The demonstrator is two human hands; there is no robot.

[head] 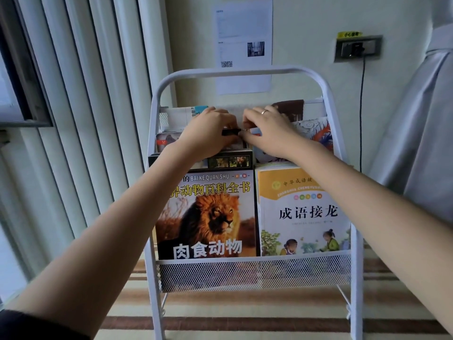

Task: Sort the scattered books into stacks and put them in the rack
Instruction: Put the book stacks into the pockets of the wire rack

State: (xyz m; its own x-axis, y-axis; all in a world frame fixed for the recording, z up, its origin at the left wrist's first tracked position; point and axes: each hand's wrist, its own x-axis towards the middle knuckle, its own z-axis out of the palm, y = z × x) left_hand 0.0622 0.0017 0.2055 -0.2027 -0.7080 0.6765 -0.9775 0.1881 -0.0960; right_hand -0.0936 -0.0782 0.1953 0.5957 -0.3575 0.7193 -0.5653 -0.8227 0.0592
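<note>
White metal rack point(326, 99) stands against the wall, its tiers full so covers face out: lion book point(208, 212) and orange idiom book point(301, 212) fill the bottom tier. Left hand point(210, 128) and right hand point(267, 128) meet at the middle tier, fingers curled narrowly on the book tops, seemingly squaring them.

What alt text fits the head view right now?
Both hands, left hand and right hand, reach into the middle tier of a white book rack. A lion book and an orange idiom book stand side by side in its front tier.
</note>
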